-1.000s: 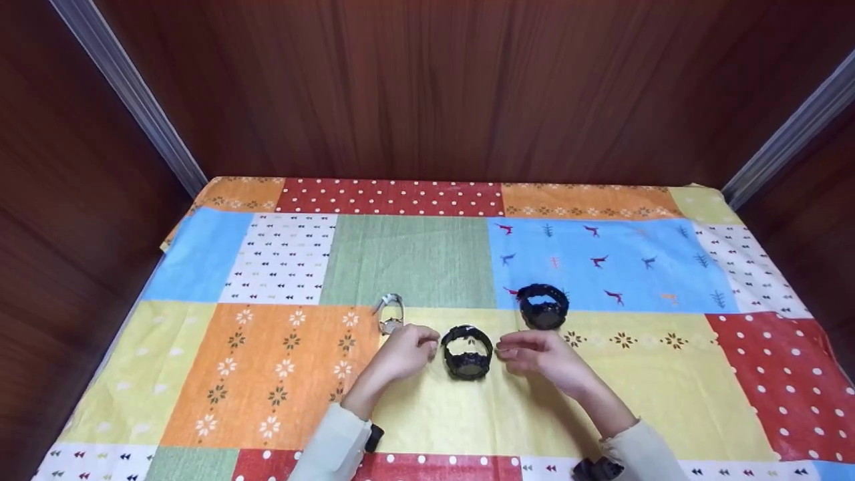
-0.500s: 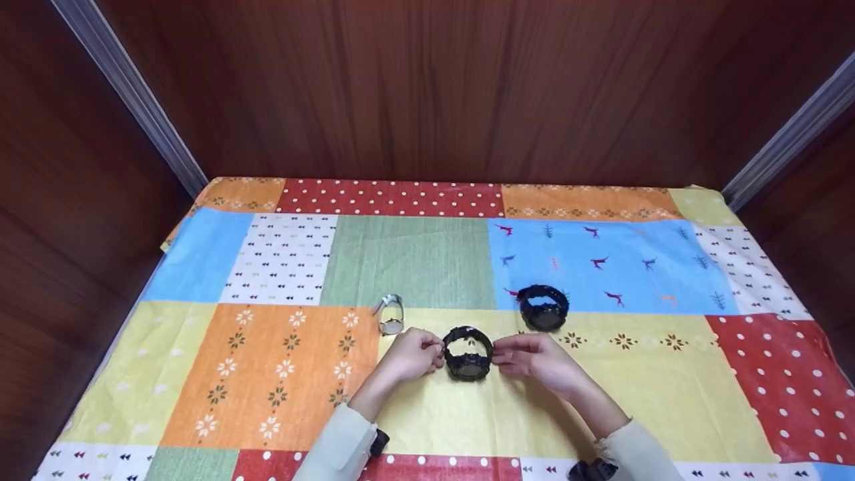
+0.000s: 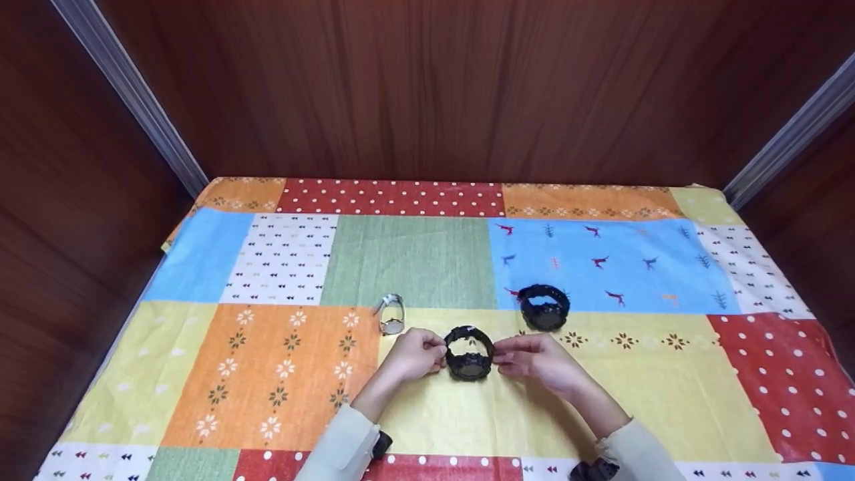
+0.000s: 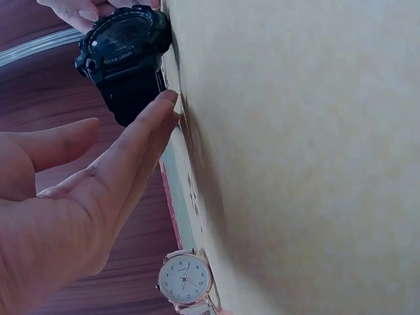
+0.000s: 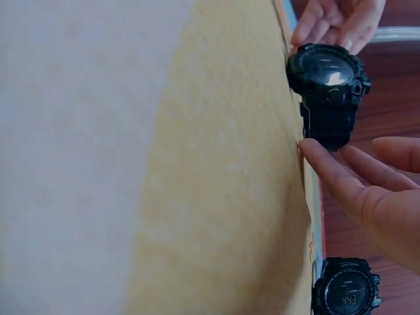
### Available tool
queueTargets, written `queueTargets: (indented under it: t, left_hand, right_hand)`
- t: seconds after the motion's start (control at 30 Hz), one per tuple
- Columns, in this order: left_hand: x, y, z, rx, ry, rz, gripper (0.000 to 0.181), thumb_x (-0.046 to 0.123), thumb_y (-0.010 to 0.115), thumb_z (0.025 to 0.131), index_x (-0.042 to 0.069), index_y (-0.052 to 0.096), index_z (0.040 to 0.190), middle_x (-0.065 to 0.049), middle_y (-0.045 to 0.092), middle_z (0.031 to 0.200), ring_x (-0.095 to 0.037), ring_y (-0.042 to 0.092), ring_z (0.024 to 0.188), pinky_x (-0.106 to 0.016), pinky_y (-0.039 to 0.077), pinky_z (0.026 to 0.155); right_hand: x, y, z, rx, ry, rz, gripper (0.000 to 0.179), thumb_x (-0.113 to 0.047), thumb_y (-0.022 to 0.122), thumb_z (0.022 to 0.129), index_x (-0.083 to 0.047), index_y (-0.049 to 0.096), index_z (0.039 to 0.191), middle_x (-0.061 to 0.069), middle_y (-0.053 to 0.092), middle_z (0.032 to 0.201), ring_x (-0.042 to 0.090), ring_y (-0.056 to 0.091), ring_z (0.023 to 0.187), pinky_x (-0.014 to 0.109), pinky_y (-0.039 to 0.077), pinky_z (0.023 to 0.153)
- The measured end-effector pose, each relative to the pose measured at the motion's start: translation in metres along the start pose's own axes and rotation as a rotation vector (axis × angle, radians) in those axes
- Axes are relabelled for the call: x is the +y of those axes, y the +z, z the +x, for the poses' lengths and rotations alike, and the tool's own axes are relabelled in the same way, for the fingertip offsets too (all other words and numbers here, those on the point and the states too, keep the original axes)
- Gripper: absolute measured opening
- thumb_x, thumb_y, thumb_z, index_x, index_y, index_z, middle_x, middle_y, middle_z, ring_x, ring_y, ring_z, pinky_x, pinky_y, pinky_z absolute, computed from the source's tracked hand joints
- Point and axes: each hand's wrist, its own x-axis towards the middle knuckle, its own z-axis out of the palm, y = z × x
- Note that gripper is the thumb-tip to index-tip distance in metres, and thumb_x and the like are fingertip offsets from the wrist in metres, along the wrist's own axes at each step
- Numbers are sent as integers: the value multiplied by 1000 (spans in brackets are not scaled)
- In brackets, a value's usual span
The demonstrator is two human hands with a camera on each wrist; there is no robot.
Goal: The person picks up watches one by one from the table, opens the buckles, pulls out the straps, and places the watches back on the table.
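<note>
A black sports watch [image 3: 468, 368], its strap closed in a loop, stands on the patchwork cloth between both hands. My left hand [image 3: 413, 355] has its straight fingertips at the strap's left side; the thumb is held apart from the watch [image 4: 128, 49] in the left wrist view. On the opposite side, the extended fingers of my right hand [image 3: 542, 361] reach the strap. In the right wrist view, two fingertips of that hand [image 5: 384, 207] meet the lower end of the watch [image 5: 328, 82], with the thumb clear of it.
Behind my left hand stands a small wristwatch [image 3: 392, 325] with a white dial and pale strap. A second black digital watch [image 3: 545, 314] stands behind my right hand. The patchwork cloth [image 3: 414, 260] reaches back to a dark wood panel [image 3: 427, 87].
Both hands have moved inward to the middle watch, closing the small gaps on either side. Over the last half second they have barely moved. The watches stay put.
</note>
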Motion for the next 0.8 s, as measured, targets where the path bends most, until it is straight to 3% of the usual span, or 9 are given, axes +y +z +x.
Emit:
queueTargets:
  t: [0.5, 0.8]
  left_hand:
    - [2, -1, 5, -10, 24, -9, 17, -11, 51, 82, -14, 59, 97, -19, 62, 79, -26, 62, 71, -30, 54, 65]
    - [10, -2, 8, 75, 25, -44, 11, -3, 57, 85, -10, 62, 92, -15, 61, 79, -26, 63, 71, -30, 54, 65]
  right_hand:
    - [-8, 8, 3, 87, -6, 145, 32, 12, 43, 85, 28, 40, 113, 29, 59, 102, 25, 63, 89, 40, 46, 88]
    - [-17, 10, 11, 187, -46, 181, 30, 12, 43, 86, 26, 43, 112, 19, 64, 89, 24, 64, 83, 42, 48, 84]
